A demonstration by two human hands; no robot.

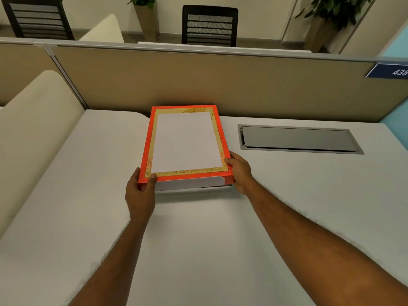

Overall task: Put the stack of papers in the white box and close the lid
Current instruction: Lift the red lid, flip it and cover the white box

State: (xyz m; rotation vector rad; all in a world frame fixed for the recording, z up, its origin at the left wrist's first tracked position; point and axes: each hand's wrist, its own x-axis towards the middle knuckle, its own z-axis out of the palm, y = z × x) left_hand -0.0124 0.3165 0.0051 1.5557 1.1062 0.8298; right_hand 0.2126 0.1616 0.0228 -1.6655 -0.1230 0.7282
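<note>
Two hands: left hand point(140, 191), right hand point(239, 173) | flat rectangular box point(189, 184); orange-rimmed lid point(186, 142)

A dark blue sign point(388, 71) on the partition point(198, 85) at the far right carries white digits "438", cut off by the picture's edge, so more may follow; the box lid point(187, 142) shows only a blank white panel and gold pattern. No other writing can be read.

Both bare forearms reach forward, nearly straight. The left hand point(140, 193) clamps a near corner of the lid point(186, 141), thumb on top, fingers curled beneath. The right hand point(239, 173) grips the opposite near corner, thumb pressing the top edge.
</note>
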